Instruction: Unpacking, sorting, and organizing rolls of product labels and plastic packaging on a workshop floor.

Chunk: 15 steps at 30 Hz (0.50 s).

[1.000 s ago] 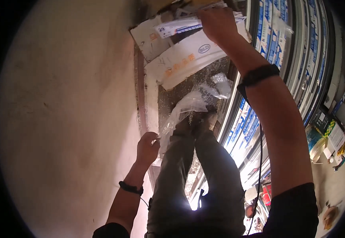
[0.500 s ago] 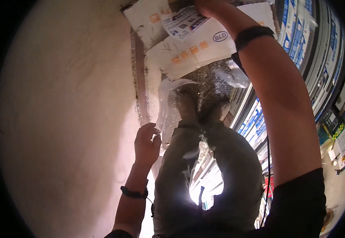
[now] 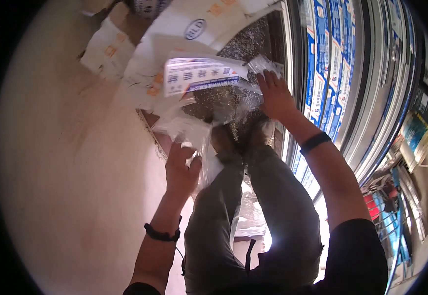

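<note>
My left hand (image 3: 180, 169) has its fingers curled around a bunch of clear plastic film (image 3: 192, 129), left of my legs. At the right, my right hand (image 3: 277, 98) lies with fingers stretched out against crumpled clear plastic (image 3: 264, 65); its thumb is hidden. Between the hands, a strip of film with blue and purple print (image 3: 201, 73) spans the gap, partly blurred. Beyond it lies a large white sheet with orange print (image 3: 174, 37), its edge bent and torn. A smaller white piece (image 3: 107, 49) sits at its left.
Long profiles in blue-and-white wrapping (image 3: 329, 64) stand packed along the right side. A pale wall (image 3: 71, 162) fills the left. Dark, speckled ground (image 3: 209, 104) shows around my feet. Assorted boxes and tools (image 3: 415, 132) lie at the far right.
My right hand has come down from the far end toward me, off the white sheet. The sheet now sits farther left, and the printed film lies nearer. My left hand stays on the clear film.
</note>
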Tool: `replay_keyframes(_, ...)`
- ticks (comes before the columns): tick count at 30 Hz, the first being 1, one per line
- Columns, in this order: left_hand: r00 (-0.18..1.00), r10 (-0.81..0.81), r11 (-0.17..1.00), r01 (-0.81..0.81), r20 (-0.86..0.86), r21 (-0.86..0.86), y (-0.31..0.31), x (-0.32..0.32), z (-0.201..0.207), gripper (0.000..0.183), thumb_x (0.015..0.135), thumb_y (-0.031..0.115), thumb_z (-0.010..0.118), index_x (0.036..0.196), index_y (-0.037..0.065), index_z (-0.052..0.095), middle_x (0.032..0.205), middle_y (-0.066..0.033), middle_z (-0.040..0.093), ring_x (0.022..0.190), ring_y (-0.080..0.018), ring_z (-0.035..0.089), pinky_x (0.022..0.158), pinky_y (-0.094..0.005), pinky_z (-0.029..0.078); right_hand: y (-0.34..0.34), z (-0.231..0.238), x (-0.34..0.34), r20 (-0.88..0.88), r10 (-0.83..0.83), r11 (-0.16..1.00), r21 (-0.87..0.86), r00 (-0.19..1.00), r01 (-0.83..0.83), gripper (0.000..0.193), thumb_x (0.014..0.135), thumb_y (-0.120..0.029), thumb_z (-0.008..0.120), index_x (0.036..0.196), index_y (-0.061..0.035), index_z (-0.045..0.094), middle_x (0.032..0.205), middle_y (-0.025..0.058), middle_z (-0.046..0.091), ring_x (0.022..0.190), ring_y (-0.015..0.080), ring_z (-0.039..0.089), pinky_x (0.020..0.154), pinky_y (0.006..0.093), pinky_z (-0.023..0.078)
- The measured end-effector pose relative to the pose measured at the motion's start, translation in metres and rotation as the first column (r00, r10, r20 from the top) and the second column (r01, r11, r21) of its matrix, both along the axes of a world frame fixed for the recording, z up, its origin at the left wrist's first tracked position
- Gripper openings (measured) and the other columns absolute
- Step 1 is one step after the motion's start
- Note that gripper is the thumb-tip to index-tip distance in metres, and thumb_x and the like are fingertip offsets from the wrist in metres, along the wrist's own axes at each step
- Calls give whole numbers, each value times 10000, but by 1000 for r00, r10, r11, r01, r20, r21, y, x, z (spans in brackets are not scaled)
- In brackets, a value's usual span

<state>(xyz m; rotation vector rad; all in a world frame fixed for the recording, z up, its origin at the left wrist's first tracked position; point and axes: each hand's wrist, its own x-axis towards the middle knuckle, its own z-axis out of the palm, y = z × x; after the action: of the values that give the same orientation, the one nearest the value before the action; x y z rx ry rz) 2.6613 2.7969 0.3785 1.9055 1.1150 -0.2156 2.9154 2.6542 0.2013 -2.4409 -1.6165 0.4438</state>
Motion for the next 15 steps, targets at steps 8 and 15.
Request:
replay_keyframes(8, 985, 151, 965, -128, 86, -230, -10, 53, -32, 92, 767, 18, 619, 852, 5, 587, 822, -25, 564, 770, -104, 522, 695, -275, 425, 7, 31, 10, -471, -530, 802, -549, 705, 236, 222, 810, -154, 508, 996, -92, 613, 1033, 157, 617, 992, 317, 573, 1006, 436, 378)
replay_keyframes(15, 828, -523, 791, 560, 202, -248, -76, 96, 20, 282, 764, 153, 658, 1016, 31, 621, 1159, -191, 542, 1063, -349, 538, 865, -416, 461, -63, 175, -37, -888, -279, 941, -176, 367, 290, 420, 791, -275, 668, 1155, -82, 588, 1161, 188, 553, 1102, 376, 502, 968, 417, 389)
